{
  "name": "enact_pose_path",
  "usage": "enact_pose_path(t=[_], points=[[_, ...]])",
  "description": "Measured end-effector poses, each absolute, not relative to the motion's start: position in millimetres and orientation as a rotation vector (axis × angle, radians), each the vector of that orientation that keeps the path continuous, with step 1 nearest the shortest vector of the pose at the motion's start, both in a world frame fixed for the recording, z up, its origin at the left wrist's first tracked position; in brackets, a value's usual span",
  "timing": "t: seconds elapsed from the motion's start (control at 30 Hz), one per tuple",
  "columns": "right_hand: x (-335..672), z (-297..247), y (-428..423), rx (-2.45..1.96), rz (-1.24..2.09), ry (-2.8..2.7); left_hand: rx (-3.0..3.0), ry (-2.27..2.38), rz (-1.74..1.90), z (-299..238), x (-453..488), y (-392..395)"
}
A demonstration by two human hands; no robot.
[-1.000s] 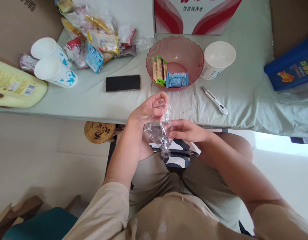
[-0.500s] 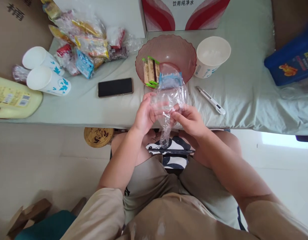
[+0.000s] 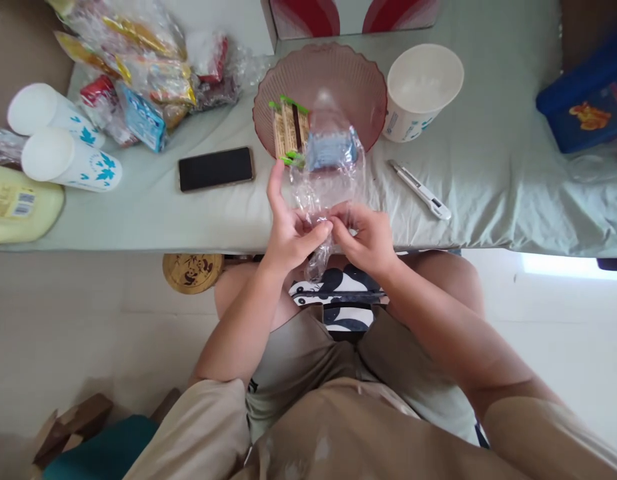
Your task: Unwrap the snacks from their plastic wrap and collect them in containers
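A clear plastic bag with a blue packet in its far end hangs between my hands at the table's front edge. My left hand pinches the bag's near part between thumb and fingers, its index finger pointing away. Close beside it, my right hand grips the same gathered plastic with the fingertips. The bag's loose tail droops over the edge. Just beyond, a pink ribbed bowl holds green-edged packets at its left side; the blue packet overlaps the bowl's near rim.
Left of the bowl lie a phone and a heap of wrapped snacks. Two paper cups lie near a yellow bottle. On the right are a paper tub, a utility knife and a blue container.
Both hands have drawn closer together on the bag's near part, and my left index finger has lifted outward. The view has shifted slightly, so the table things appear higher.
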State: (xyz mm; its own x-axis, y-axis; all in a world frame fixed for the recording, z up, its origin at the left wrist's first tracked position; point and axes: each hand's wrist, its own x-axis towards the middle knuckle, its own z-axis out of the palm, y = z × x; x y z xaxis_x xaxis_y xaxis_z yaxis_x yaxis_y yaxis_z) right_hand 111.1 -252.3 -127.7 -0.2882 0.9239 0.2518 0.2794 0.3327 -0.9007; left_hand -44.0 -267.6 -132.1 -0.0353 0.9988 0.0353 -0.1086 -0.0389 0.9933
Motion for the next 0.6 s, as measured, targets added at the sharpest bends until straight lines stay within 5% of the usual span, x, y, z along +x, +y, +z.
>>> enact_pose_path(t=[0.17, 0.6], points=[[102, -122, -253, -1.142, 1.133, -1.648, 1.257, 1.428, 1.383, -129, -50, -265], [114, -128, -249, -1.077, 1.341, -1.416, 1.079, 1.307, 1.252, -125, -63, -257]])
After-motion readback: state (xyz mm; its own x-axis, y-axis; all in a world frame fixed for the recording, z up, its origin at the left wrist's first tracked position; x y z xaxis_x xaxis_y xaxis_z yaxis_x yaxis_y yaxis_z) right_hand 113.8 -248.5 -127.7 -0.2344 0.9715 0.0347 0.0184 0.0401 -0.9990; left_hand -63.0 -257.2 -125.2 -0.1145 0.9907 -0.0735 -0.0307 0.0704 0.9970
